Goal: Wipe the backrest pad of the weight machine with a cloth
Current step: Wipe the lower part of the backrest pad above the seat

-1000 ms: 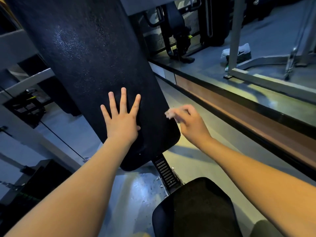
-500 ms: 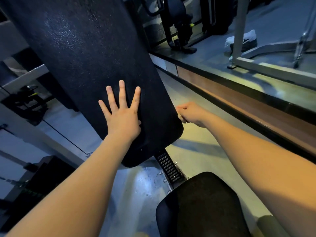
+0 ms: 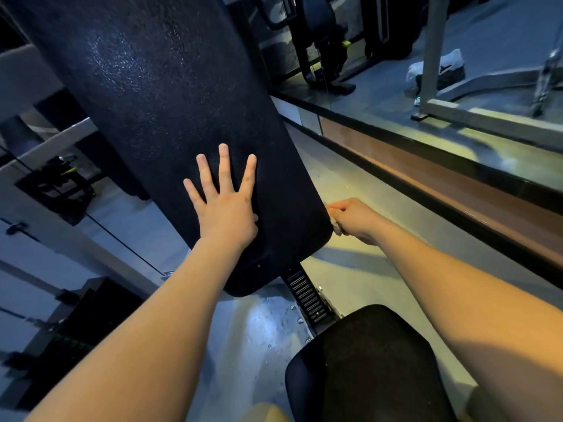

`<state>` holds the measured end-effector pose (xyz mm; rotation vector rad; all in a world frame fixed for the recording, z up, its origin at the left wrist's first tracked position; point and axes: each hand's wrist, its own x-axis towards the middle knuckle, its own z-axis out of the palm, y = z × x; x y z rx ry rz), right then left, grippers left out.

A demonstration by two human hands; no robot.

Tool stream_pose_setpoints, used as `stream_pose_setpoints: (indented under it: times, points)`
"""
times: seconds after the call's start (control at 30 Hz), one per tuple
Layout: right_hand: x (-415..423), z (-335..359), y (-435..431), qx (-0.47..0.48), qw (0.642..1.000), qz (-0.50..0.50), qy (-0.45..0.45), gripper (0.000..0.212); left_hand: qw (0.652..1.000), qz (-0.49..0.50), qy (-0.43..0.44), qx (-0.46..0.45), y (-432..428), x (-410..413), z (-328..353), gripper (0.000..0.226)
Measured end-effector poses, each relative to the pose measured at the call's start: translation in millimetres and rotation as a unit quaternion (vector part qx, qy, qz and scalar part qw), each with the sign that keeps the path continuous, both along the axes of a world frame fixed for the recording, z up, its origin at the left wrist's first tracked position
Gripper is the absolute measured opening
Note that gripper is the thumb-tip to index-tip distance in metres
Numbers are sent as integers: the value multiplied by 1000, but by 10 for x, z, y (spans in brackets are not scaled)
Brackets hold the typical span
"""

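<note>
**Fingers [image 3: 224, 166] splayed on the pad, cloth bunched at its edge**

The four fingers of the left hand [image 3: 227, 214] lie straight and spread wide, palm flat against the lower part of the black backrest pad [image 3: 170, 102]; the thumb is tucked at the palm's right side, mostly out of sight. The pad is long, grainy and slightly shiny. It tilts from the upper left of the view down to a rounded bottom end near the middle.

The right hand [image 3: 355, 219] sits at the pad's lower right edge, touching it. Its fingers are curled in around a small pale cloth [image 3: 335, 226], of which only a scrap shows between the knuckles and the pad. How much of the cloth lies against the pad cannot be told.

Below the pad a ribbed black track [image 3: 306, 295] runs down to a dark seat cushion [image 3: 365, 367]. A brown strip [image 3: 441, 178] crosses the right side, well apart from both hands, above the pale floor [image 3: 350, 269].
</note>
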<state>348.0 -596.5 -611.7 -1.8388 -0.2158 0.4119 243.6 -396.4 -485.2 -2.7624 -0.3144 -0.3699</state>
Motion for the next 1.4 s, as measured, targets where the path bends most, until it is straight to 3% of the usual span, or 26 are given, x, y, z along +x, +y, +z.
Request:
stream_pose_setpoints:
  times: [0.1,0.3,0.47,0.63,0.7,0.8,0.87,1.0,1.1,1.27,1.4]
  points:
    - [-100,-79,-56,-27,999,22,30,47,1000,1,0,-4,-5,-7,-5,114]
    - [-30,262,58,47,996,-37,-60,42,1000,-1,-2,-3,-12,-11,5,114]
    - [-249,-184,88,69,993,-93,15,49,1000,-7,-2,-2,32,8,10,114]
    - [-714,-488,274,79,992,-39,90,46,999,-11,17,-26,33,-17,79,112]
    - [-835,-469,326,116,981,-118,98,44,999,-27,25,-37,48,-56,159,108]
    - [-868,-302,262,61,961,-269,-2,55,997,-72,-19,-35,157,-216,219,90]
    - [-872,-137,229,70,948,-294,-97,58,991,-94,-80,-44,288,-403,137,80]
    - [-873,290,374,30,936,-184,-300,33,987,-86,-129,-52,576,-786,-197,79]
    - [-740,405,599,-14,886,-121,-446,34,993,-43,-96,-59,698,-918,-343,91]
    - [-736,234,934,-76,847,-146,-506,29,990,-56,-95,-88,747,-877,-423,102]
    - [-1089,-304,1044,-117,833,-33,-539,33,988,-58,-105,-96,769,-850,-484,103]
